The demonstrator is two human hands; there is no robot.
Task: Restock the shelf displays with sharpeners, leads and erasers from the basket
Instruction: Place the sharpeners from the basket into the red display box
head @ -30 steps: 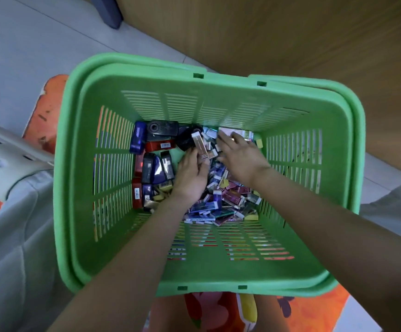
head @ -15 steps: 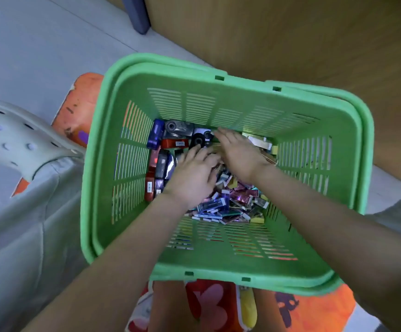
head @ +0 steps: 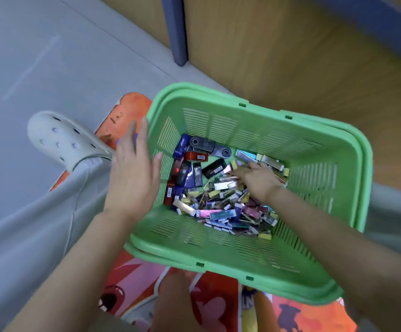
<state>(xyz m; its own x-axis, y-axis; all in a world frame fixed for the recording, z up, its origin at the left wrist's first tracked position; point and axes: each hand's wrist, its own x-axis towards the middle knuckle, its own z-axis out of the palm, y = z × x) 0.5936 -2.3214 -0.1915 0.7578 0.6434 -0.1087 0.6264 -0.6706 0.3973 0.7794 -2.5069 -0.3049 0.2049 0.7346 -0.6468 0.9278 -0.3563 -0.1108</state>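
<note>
Pulled left hand (head: pixel 134 173) out of the green basket (head: pixel 218 121) since half a second ago; now holding it flat over the left rim, fingers (head: pixel 144 133) straight and spread, gripping nothing. Kept right hand (head: pixel 258 182) down in the stock, fingertips buried among the lead cases (head: pixel 218 214); can't tell whether pinching one or just raking through. Also swung the view left, so seeing more grey floor, a pale perforated clog (head: pixel 60 140) and the orange printed mat (head: pixel 132 104) under the basket. All stock still inside the basket: lead cases heaped loose across the middle and right, sharpeners (head: pixel 187 174) packed on edge against the left wall. Judging lead cases as light, stiff, slim flat rectangles with glossy metallic faces, so probably slippery; best pinched across the narrow long edges, a few at a time, not by the flat faces. Judging sharpeners as chunkier hard-plastic blocks in blue, red and black, some with a round hole on top; should take a plain grasp across the body. Basket itself: moulded plastic, slotted walls and floor, rolled rim, likely flexes if lifted one-handed.
</note>
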